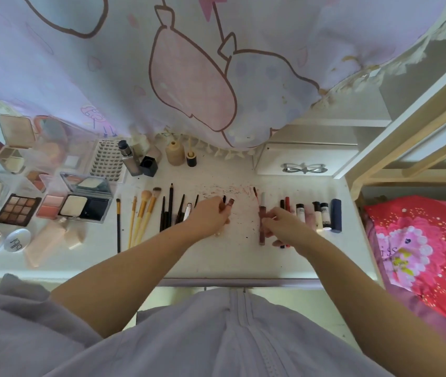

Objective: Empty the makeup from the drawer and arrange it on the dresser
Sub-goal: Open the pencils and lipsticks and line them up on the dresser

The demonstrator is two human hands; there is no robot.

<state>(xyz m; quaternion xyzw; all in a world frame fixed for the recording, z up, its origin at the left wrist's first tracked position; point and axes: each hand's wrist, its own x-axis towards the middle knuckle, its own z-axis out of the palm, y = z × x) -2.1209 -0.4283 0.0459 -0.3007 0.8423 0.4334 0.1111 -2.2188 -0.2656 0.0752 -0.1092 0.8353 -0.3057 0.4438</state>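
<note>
A patterned curtain (189, 77) hangs over the white worktop (238, 257), where palettes (18, 209), brushes (143, 213) and lipsticks (311, 213) lie in rows. The left hand (211, 216) pinches a small pink tube (230, 204); the right hand (281, 224) grips a dark red lip gloss tube (262, 219) lying on the worktop.

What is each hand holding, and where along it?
Left hand grips a small pink-capped tube by its lower body. Right hand pinches a long lip gloss near its middle.

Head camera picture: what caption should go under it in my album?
Both hands, left hand and right hand, line up lip glosses on a white dresser beside brushes and palettes.
</note>
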